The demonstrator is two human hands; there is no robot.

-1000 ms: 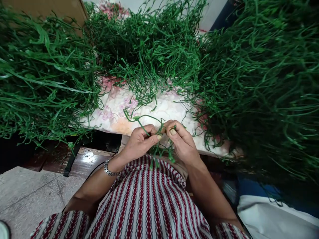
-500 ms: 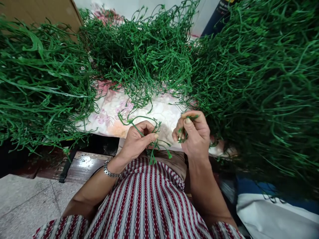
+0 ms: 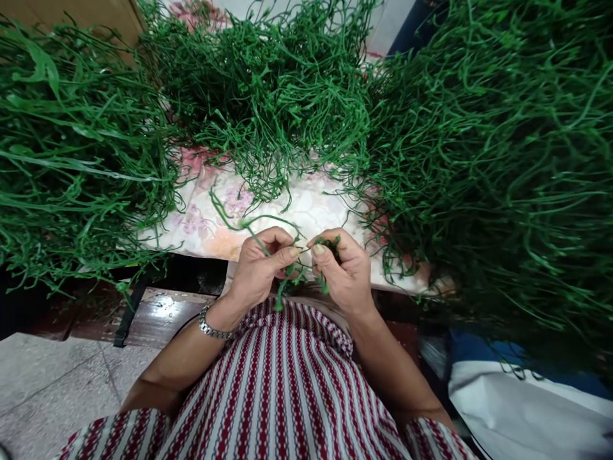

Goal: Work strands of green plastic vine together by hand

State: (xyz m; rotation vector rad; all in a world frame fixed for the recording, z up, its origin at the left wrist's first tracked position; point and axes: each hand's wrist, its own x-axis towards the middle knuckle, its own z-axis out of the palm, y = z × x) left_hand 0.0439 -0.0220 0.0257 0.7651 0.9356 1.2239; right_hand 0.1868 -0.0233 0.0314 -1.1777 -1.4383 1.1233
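Note:
My left hand (image 3: pixel 261 265) is closed, thumb against fingers, on a thin green branching plastic-looking stem (image 3: pixel 245 223). The stem's long end curves up and left over the cloth, and shorter tips hang below the hand. My right hand (image 3: pixel 345 271) sits close beside it, its thumb and forefinger pinching a thin piece that spans the small gap between the hands. More green sprigs show curled within the right hand's fingers. Just beyond both hands lies a pale flowered cloth (image 3: pixel 306 207). The fingers cover where the pieces meet.
Tangled heaps of green stems rise at the left (image 3: pixel 81 153), the middle (image 3: pixel 272 96) and the right (image 3: pixel 498 160). A cardboard box (image 3: pixel 90 19) stands at the back left. At the lower right is a white and blue bag (image 3: pixel 522 402).
My right hand has moved left and slightly down, from apart to right beside my left hand, and now pinches a thin piece there. The left hand has hardly moved.

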